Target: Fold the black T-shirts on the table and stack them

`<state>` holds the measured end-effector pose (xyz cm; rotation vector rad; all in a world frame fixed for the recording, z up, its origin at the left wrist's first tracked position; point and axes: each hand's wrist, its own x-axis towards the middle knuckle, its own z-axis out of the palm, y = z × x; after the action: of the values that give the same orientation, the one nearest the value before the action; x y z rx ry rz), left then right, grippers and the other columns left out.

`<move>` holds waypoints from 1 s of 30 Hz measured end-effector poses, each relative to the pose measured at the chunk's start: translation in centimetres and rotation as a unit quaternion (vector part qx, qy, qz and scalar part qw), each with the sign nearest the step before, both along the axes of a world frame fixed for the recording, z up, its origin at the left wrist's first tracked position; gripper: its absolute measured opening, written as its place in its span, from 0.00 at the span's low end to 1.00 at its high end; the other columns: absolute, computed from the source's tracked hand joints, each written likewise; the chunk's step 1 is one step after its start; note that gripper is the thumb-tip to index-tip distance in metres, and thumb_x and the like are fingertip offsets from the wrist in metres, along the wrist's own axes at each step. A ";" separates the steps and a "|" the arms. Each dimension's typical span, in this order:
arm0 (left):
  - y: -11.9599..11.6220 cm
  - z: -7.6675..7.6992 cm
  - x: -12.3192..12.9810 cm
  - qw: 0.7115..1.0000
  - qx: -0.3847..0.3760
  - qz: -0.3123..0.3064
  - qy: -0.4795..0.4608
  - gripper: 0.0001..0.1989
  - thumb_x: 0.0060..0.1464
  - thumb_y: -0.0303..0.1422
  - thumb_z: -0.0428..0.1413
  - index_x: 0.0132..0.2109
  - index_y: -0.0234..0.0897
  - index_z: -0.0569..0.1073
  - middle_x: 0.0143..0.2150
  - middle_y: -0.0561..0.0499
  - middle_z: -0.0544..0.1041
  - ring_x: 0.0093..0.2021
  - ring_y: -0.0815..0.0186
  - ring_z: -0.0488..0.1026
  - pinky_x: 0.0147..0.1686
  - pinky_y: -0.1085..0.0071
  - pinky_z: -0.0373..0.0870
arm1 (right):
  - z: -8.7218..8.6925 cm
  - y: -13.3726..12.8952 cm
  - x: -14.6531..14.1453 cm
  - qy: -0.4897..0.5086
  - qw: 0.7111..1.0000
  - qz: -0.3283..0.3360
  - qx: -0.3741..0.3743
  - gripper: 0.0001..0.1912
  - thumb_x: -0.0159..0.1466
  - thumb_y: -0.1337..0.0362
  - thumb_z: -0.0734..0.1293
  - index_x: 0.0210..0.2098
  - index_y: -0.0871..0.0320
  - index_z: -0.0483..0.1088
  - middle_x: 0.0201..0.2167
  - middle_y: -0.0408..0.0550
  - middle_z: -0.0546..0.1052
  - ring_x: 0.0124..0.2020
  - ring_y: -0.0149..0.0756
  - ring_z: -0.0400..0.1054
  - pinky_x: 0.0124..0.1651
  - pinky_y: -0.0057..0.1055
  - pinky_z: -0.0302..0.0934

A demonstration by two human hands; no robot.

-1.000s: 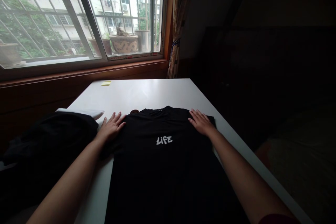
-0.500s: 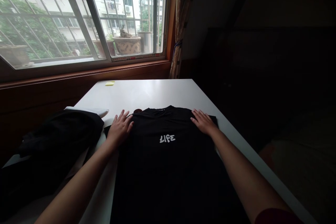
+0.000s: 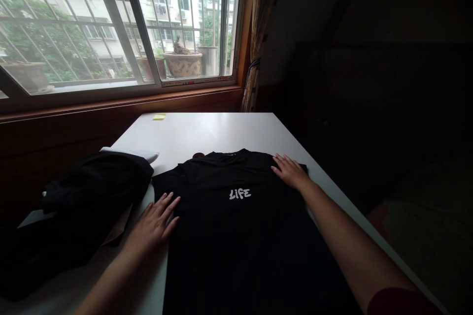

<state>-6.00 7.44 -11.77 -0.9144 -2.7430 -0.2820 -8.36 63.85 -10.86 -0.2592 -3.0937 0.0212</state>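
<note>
Well, the black T-shirt (image 3: 236, 234) lies flat beneath the fingers (image 3: 286, 164).

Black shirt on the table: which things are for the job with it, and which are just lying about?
For the job, it seems:
shirt, spread out
right hand, flat on it
left hand, at its side
table, under it

Probably just lying about:
clothes pile, untouched
yellow note
brown round thing, partly hidden
plant pots, outside
</note>
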 end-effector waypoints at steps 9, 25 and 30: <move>-0.9 1.0 -1.6 0.990 0.100 0.022 -0.100 0.26 0.70 0.40 0.42 0.72 0.44 0.56 0.72 0.48 0.63 0.72 0.58 0.56 0.71 0.51 0.52 | 5.3 -16.2 1.1 0.206 0.967 0.136 -0.058 0.23 0.70 0.63 0.60 0.63 0.59 0.69 0.66 0.55 0.68 0.69 0.50 0.54 0.70 0.50 0.52; -0.4 0.0 -5.4 0.974 0.178 0.062 -0.128 0.25 0.69 0.41 0.41 0.67 0.41 0.66 0.69 0.44 0.67 0.74 0.51 0.52 0.70 0.40 0.44 | 2.7 -34.8 7.6 0.026 0.882 0.435 -0.180 0.31 0.74 0.48 0.57 0.72 0.55 0.55 0.74 0.50 0.53 0.75 0.43 0.42 0.75 0.47 0.37; 0.5 0.0 -5.1 0.982 0.180 0.051 -0.020 0.22 0.68 0.38 0.45 0.63 0.38 0.70 0.62 0.42 0.74 0.68 0.49 0.62 0.67 0.43 0.55 | 2.8 -34.5 8.1 0.025 0.878 0.442 -0.182 0.31 0.74 0.48 0.56 0.72 0.53 0.55 0.74 0.50 0.53 0.75 0.43 0.42 0.75 0.48 0.37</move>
<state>-11.06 7.97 -11.80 -0.6754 -2.6354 -0.7541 -0.21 29.32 -8.09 1.1255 -2.8182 0.6124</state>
